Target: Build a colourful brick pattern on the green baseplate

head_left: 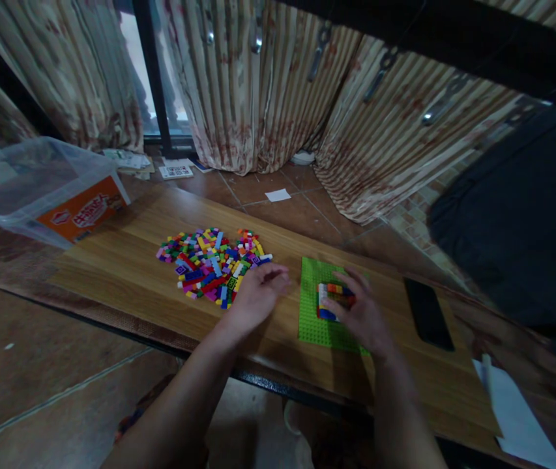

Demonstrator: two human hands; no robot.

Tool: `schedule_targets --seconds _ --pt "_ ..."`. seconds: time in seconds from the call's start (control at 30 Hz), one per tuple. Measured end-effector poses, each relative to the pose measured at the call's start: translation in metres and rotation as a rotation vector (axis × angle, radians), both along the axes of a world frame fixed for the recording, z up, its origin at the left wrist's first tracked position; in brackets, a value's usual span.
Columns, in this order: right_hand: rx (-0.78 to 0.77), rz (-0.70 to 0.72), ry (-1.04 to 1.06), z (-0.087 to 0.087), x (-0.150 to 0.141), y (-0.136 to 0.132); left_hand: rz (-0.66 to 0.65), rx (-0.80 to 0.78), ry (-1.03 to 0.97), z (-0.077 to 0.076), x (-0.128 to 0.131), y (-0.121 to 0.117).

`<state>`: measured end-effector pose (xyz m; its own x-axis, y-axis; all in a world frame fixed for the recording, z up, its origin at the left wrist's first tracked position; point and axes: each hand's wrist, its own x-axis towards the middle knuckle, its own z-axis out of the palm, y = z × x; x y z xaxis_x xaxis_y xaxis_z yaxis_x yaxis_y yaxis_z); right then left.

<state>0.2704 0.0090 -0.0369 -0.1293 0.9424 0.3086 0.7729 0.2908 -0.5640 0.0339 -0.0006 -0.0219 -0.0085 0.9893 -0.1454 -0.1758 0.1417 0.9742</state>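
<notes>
A green studded baseplate (pixel 309 329) lies on the wooden board. On it stands a small low structure of toy building bricks (pixel 323 293), with white, blue, red and orange pieces showing. My right hand (pixel 358 309) is over the structure, thumb and fingers spread around its near and far sides; the palm hides its right part. My left hand (pixel 259 291) hovers between the baseplate and a loose pile of mixed toy bricks (pixel 209 260), its fingers loosely bent and apart. No brick shows in the left hand.
A clear plastic box (pixel 38 176) with an orange label stands at the board's far left end. A black phone (pixel 428 312) lies right of the baseplate. White paper (pixel 517 410) sits at the right end. Behind the wooden board (pixel 126 286) are a tiled floor and curtains (pixel 248 91).
</notes>
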Motion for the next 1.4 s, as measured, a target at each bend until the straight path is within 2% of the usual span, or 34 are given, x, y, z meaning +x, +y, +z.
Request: schedule_targets --seconds 0.1,0.23,0.37,0.6,0.8,0.87,0.97,1.07,1.27,1.4 --pt "-0.125 0.073 -0.133 -0.006 0.008 -0.007 0.065 -0.031 -0.032 0.008 -0.013 0.002" --pt "-0.191 0.106 -0.158 -0.012 0.018 -0.007 0.146 -0.058 -0.064 0.018 -0.028 0.003" --pt "-0.194 0.074 -0.181 -0.014 0.015 -0.003 0.241 -0.052 -0.056 0.024 -0.043 0.004" --pt "-0.167 0.059 -0.189 -0.016 0.005 -0.001 0.335 -0.028 -0.043 0.024 -0.066 0.007" --pt "-0.155 0.083 -0.196 -0.014 -0.001 0.0 0.37 -0.036 -0.044 0.026 -0.072 0.007" --pt "-0.103 0.074 -0.185 -0.009 -0.004 0.0 0.376 -0.029 -0.049 0.026 -0.074 0.007" --pt "0.059 0.038 -0.085 0.0 -0.018 -0.002 0.388 -0.024 -0.068 0.026 -0.078 0.007" --pt "0.202 -0.028 0.074 0.006 -0.043 -0.01 0.393 -0.02 -0.078 0.025 -0.079 0.007" --pt "0.128 0.251 0.064 -0.001 -0.1 -0.025 0.391 -0.011 -0.078 0.024 -0.079 0.007" --pt "0.119 0.339 0.057 -0.008 -0.123 -0.029 0.398 -0.018 -0.081 0.025 -0.079 0.007"
